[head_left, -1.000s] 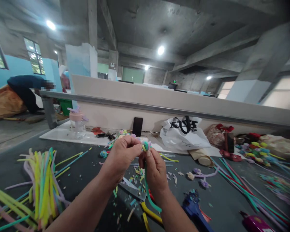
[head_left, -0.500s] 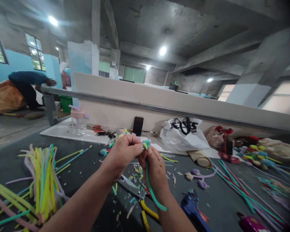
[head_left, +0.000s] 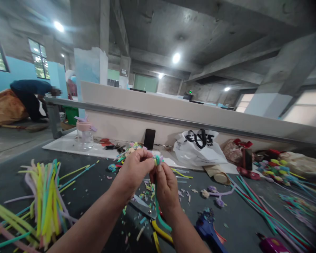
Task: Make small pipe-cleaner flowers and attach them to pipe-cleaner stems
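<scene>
Cluster (head_left: pixel 158 160): fuzzy, pastel, right between my two hands, up at the fingertips!
Left hand (head_left: pixel 137 165): I'm pinching its left edge.
Right hand (head_left: pixel 167 188): I'm pinching the green stem (head_left: pixel 162 223) just beneath it, tail curving past my wrist.

A clear bottle with a pink lid (head_left: pixel 84 140) stands upright on a flat white sheet (head_left: pixel 61 145). To its right, a black rectangular phone (head_left: pixel 149 139) leans against a long off-white partition (head_left: pixel 173 102) fitted with a grey metal rail (head_left: pixel 137 114). Further right sits a crumpled white bag with black lettering and handles (head_left: pixel 205 154), then a pinkish bag with a red bow (head_left: pixel 230 151). At far left, a co-worker in a dark blue top (head_left: pixel 30 87) bends beside a large orange-brown heap (head_left: pixel 6 107). Overhead, round white lamps (head_left: pixel 176 58) are lit beneath a bare concrete ceiling (head_left: pixel 200 31).
</scene>
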Motion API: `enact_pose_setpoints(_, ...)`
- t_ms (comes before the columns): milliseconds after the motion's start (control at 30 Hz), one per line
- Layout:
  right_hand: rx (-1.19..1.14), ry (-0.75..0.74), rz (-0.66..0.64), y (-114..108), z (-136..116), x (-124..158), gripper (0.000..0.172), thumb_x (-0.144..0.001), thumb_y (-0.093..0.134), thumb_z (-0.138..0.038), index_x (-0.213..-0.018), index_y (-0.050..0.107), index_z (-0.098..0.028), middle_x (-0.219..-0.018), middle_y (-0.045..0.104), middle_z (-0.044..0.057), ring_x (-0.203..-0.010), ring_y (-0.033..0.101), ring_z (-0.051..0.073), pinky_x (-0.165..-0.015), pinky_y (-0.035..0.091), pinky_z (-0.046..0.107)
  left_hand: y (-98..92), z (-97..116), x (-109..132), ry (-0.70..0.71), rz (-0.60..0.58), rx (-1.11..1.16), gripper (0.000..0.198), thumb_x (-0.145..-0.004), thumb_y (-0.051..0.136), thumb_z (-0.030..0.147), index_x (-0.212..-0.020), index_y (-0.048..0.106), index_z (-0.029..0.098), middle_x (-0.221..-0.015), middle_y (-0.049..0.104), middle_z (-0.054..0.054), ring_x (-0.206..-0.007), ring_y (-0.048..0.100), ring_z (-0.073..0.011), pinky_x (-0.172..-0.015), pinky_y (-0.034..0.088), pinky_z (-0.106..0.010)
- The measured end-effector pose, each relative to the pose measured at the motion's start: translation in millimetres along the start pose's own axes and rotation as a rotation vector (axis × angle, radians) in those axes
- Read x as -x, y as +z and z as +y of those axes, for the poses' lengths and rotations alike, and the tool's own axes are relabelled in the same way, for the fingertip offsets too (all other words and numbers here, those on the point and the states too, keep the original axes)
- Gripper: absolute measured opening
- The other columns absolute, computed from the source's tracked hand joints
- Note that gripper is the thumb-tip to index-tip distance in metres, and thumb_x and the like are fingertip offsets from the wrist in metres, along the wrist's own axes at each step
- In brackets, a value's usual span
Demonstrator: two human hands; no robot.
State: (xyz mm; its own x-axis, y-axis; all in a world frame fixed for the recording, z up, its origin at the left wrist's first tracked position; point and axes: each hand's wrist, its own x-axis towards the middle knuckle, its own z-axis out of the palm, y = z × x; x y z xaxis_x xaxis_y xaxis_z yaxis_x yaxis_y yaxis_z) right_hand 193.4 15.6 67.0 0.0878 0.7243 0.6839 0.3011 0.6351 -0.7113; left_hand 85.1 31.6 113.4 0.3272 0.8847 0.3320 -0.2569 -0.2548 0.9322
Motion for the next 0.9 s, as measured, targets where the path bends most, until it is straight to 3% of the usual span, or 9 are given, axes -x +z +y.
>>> enact_pose_setpoints(267,0.232,-0.137,0.034,-1.7,6.3,1.5,0.027,-0.091,0.035,-0.023,-0.065,0.043,-0.020,-0.061,0.043,-0.002,-0.056,0.041,0.012,-0.054,0.030,0.025,-3.1,-0.5,-1.1,0.020,0.074,-0.241,0.004,-0.066,0.048,0.015,-0.062,0.049,0.016,-0.054,0.046,0.005,-0.052,0.041,-0.0085,-0.051,0.035,-0.020)
enact_pose_setpoints(433,0.203,-0.047,0.105,-4.3,8.6,-1.3,0.031,-0.091,0.035,-0.028,-0.061,0.040,-0.020,-0.057,0.040,-0.004,-0.053,0.039,0.011,-0.053,0.030,0.025,-9.1,-5.3,-4.8,0.035,0.024,-0.353,0.004,-0.064,0.050,0.016,-0.060,0.052,0.016,-0.054,0.049,0.005,-0.051,0.043,-0.0091,-0.051,0.035,-0.020)
enact_pose_setpoints(700,-0.115,0.067,-0.055,-5.6,-4.9,-6.6,0.038,-0.091,0.036,-0.033,-0.057,0.043,-0.019,-0.053,0.041,-0.003,-0.054,0.040,0.011,-0.057,0.033,0.026,-11.7,4.8,-3.7,0.023,-0.010,-0.224,0.006,-0.069,0.053,0.018,-0.064,0.056,0.015,-0.054,0.059,0.002,-0.051,0.053,-0.0109,-0.052,0.041,-0.021)
enact_pose_setpoints(900,-0.509,0.211,-0.049,2.8,-7.7,-6.7,0.031,-0.088,0.039,-0.037,-0.062,0.041,-0.021,-0.046,0.036,-0.006,-0.046,0.033,0.011,-0.053,0.033,0.025,-14.2,11.6,-0.5,0.052,-0.007,-0.155,0.010,-0.072,0.059,0.025,-0.070,0.058,0.015,-0.057,0.060,0.001,-0.052,0.055,-0.0106,-0.053,0.044,-0.022)
